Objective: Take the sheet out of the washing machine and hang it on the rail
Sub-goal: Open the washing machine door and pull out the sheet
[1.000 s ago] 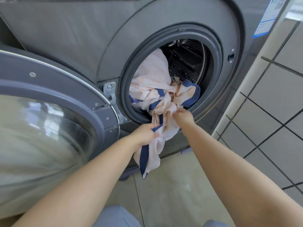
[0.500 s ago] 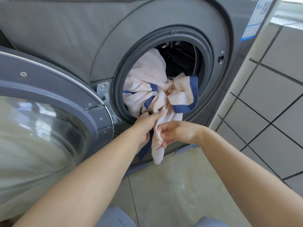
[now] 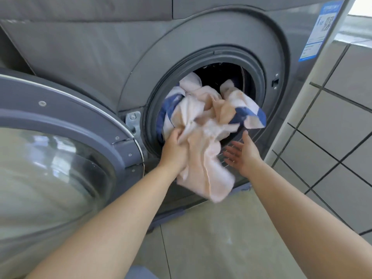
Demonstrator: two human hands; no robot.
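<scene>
A pale pink sheet [image 3: 207,137] with blue bands bulges out of the round opening of the grey washing machine [image 3: 120,63]; a loose fold hangs below the rim toward the floor. My left hand [image 3: 175,146] grips a bunch of the sheet at the lower left of the opening. To the right of the hanging fold my right hand [image 3: 240,153] is spread open, palm up and fingers straight, holding nothing. Part of the sheet is still inside the dark drum. No rail is in view.
The machine's round glass door [image 3: 50,164] stands swung open at the left, close to my left forearm. A tiled wall [image 3: 332,127] runs along the right. Beige floor tiles [image 3: 221,238] lie below the machine. A blue label [image 3: 318,29] sits at the machine's top right.
More of the sheet has come out of the drum and hangs lower. My right hand has let go of the fabric and opened beside it. My left hand still grips the sheet.
</scene>
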